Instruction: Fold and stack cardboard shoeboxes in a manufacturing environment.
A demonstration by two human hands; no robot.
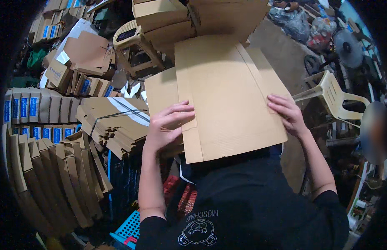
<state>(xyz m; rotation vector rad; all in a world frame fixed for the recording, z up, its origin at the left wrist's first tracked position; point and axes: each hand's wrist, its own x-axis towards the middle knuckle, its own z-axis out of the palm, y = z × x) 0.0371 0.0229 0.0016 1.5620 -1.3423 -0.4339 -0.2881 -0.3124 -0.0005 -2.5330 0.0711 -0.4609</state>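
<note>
A flat, unfolded brown cardboard box blank (227,96) lies tilted in front of me above my lap. My left hand (168,125) grips its left flap, fingers spread over the crease and thumb underneath. My right hand (287,114) presses on the right edge with fingers curled over the board. Both hands hold the same sheet.
A strapped bundle of flat cardboard blanks (116,123) sits to my left. Folded boxes with blue labels (31,108) are stacked along the far left. Assembled boxes (168,21) pile behind. A beige plastic stool (133,43), a beige plastic chair (335,98) and a blue crate (129,229) stand nearby.
</note>
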